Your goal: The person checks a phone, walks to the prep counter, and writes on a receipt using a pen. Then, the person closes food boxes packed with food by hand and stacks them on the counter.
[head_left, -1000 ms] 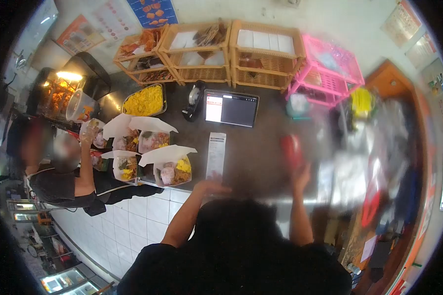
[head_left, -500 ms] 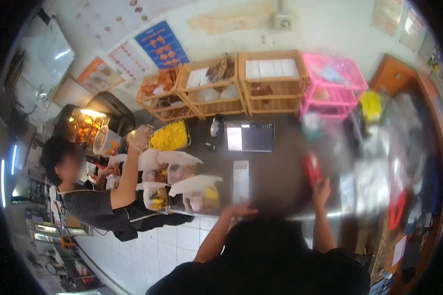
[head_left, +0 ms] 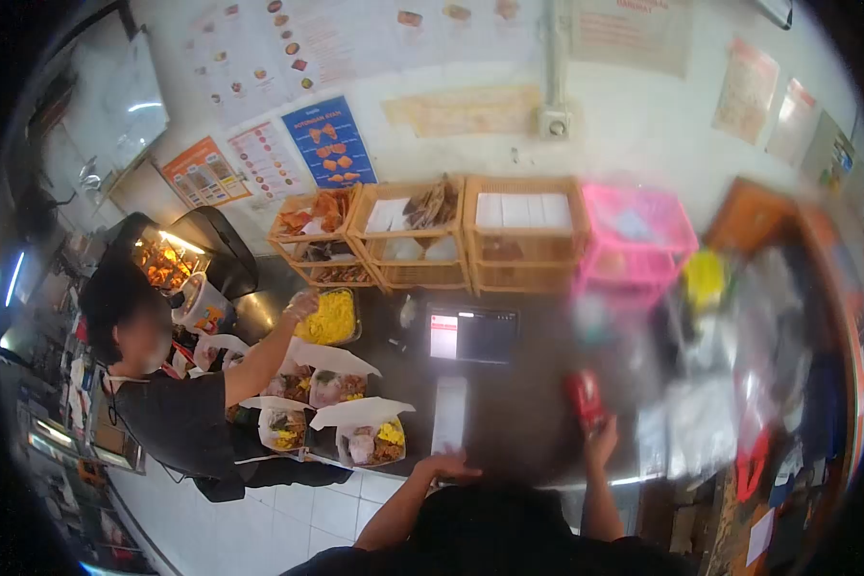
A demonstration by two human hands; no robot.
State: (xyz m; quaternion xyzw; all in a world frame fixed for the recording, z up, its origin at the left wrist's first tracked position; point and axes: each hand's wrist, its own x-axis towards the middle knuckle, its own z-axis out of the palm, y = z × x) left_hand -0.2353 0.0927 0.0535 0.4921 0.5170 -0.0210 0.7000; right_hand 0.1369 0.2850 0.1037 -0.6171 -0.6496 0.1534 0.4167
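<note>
My right hand grips a red hand-sized object above the right part of the dark counter. Glare and blur hide what kind of object it is. At the counter's front edge, my left hand has its fingers stretched out, with nothing visible in them. Just beyond those fingers lies a long white paper slip. A tablet with a lit screen sits farther back. Left of my left hand stand several open paper food boxes filled with rice and toppings.
At left, a co-worker's gloved hand reaches to a tray of yellow food. Wooden racks and a pink basket rack line the wall. Plastic bags crowd the right side. A white bucket stands far left.
The view has tilted up, so everything sits lower in it. The co-worker's hand has come to the edge of the yellow food tray. My right hand still holds the red object.
</note>
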